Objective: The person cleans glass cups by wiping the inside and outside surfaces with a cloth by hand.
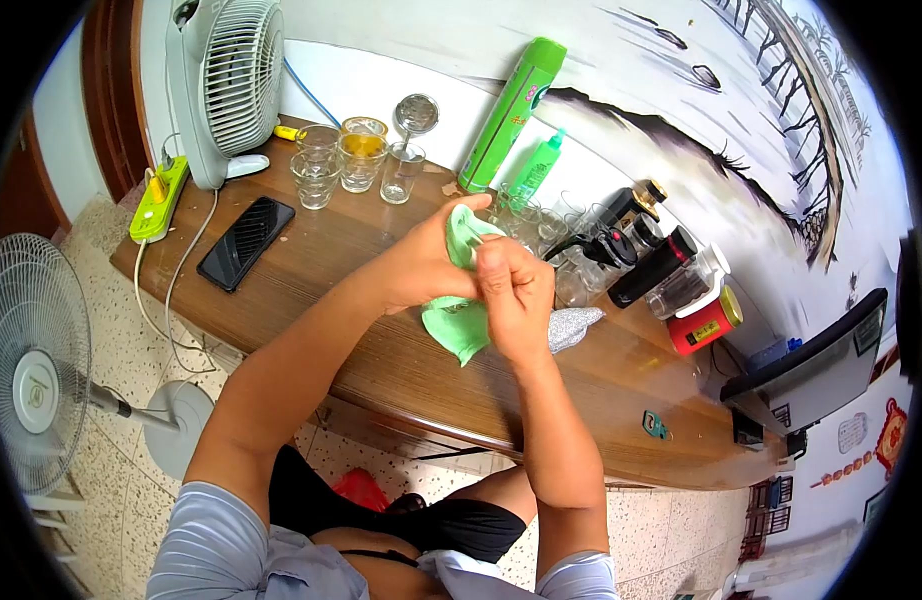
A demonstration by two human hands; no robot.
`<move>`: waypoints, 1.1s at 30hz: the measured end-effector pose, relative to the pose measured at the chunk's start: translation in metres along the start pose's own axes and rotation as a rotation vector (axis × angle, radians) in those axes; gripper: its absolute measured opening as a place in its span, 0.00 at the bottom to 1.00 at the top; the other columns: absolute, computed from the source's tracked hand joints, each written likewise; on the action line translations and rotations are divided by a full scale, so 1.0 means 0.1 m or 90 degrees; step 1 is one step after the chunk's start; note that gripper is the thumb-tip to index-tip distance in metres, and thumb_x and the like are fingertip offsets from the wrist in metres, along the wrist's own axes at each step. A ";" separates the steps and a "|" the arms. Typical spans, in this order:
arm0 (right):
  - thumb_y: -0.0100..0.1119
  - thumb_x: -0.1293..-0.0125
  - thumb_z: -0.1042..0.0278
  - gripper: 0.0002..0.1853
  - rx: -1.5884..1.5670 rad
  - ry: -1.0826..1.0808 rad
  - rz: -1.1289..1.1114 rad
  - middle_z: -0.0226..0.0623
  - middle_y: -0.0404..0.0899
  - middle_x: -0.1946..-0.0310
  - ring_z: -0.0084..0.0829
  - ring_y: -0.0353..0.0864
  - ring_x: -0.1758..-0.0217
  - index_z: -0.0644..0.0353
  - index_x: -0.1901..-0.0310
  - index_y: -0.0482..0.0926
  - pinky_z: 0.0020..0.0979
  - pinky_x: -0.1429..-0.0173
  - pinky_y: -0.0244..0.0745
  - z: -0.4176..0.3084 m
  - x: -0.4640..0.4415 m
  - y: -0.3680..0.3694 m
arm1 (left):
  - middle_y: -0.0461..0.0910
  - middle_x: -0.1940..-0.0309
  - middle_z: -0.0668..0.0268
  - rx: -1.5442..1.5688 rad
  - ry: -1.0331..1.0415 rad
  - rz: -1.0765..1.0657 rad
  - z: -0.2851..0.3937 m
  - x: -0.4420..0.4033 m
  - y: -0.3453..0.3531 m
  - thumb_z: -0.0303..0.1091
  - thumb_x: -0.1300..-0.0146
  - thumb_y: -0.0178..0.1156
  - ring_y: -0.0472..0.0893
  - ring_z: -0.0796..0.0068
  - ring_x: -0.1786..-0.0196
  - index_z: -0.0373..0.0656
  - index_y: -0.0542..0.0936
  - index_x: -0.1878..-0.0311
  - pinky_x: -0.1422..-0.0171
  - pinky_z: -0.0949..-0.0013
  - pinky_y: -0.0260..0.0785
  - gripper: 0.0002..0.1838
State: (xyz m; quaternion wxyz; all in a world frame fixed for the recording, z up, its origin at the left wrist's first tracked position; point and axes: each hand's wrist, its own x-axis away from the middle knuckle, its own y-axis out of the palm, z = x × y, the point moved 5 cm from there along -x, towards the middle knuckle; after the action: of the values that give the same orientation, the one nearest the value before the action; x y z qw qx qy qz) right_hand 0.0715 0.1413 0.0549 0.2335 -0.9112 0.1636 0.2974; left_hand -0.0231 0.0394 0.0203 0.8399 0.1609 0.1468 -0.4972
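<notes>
Above the middle of the desk, my two hands meet around a light green cloth (455,326). My left hand (426,262) is closed on the cloth, whose upper part bunches up between its thumb and fingers. My right hand (518,292) is closed in a fist against the cloth, thumb on top. Whether something is wrapped inside the cloth is hidden by my fingers. A silvery grey cloth (573,328) lies on the desk just right of my right hand. Behind my hands, several clear glasses (541,232) stand close together, partly covered.
Back left are several glasses (314,180), one holding a metal strainer (417,115). A phone (246,243), fan (231,85) and power strip (161,200) are at left. A green spray can (513,115), green bottle (536,170), dark flask (653,268), red tin (705,322) and monitor (811,360) line the back.
</notes>
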 end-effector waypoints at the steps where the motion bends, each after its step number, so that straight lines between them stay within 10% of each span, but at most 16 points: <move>1: 0.63 0.19 0.49 0.23 -0.011 -0.048 0.002 0.34 0.84 0.73 0.33 0.79 0.62 0.62 0.64 0.84 0.40 0.36 0.76 -0.03 -0.02 -0.02 | 0.78 0.32 0.55 0.075 -0.021 -0.003 0.03 0.01 0.02 0.33 0.37 0.79 0.81 0.69 0.33 0.37 0.53 0.14 0.29 0.66 0.74 0.55; 8: 0.64 0.20 0.52 0.19 -0.198 -0.019 0.005 0.28 0.85 0.73 0.19 0.83 0.67 0.61 0.62 0.85 0.44 0.21 0.68 -0.11 -0.02 -0.06 | 0.83 0.58 0.68 0.367 -0.087 -0.113 0.08 0.01 0.12 0.48 0.26 0.71 0.85 0.78 0.55 0.38 0.77 0.37 0.50 0.67 0.84 0.27; 12: 0.67 0.21 0.59 0.13 -0.158 -0.047 0.050 0.26 0.84 0.75 0.18 0.84 0.71 0.60 0.61 0.84 0.46 0.21 0.69 -0.15 -0.04 -0.10 | 0.79 0.61 0.73 0.470 -0.172 -0.164 0.14 0.08 0.24 0.59 0.24 0.66 0.84 0.80 0.54 0.45 0.79 0.37 0.51 0.68 0.84 0.28; 18: 0.67 0.22 0.62 0.11 -0.083 -0.108 0.069 0.27 0.85 0.72 0.22 0.84 0.63 0.60 0.61 0.84 0.49 0.22 0.69 -0.18 -0.05 -0.16 | 0.83 0.52 0.70 0.443 -0.177 -0.144 0.12 0.10 0.24 0.49 0.26 0.71 0.85 0.76 0.49 0.46 0.80 0.35 0.44 0.64 0.84 0.25; 30: 0.69 0.30 0.70 0.06 0.195 -0.166 0.141 0.41 0.85 0.72 0.45 0.86 0.64 0.63 0.61 0.86 0.53 0.29 0.76 -0.28 -0.09 -0.12 | 0.80 0.38 0.63 -0.025 0.023 0.007 0.03 -0.04 0.12 0.22 0.43 0.79 0.79 0.74 0.34 0.36 0.57 0.17 0.26 0.64 0.72 0.54; 33: 0.69 0.23 0.64 0.12 0.195 -0.129 0.097 0.31 0.80 0.74 0.19 0.77 0.65 0.64 0.62 0.85 0.44 0.24 0.74 -0.18 -0.06 -0.05 | 0.80 0.36 0.60 -0.020 0.016 0.017 -0.01 -0.04 0.09 0.21 0.43 0.78 0.78 0.72 0.32 0.35 0.56 0.16 0.25 0.63 0.71 0.55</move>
State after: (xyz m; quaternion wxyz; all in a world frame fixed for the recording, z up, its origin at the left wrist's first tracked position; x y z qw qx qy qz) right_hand 0.0774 0.1367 0.0733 0.3617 -0.8155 0.2511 0.3757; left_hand -0.0170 0.0472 0.0220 0.8470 0.1561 0.1627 -0.4815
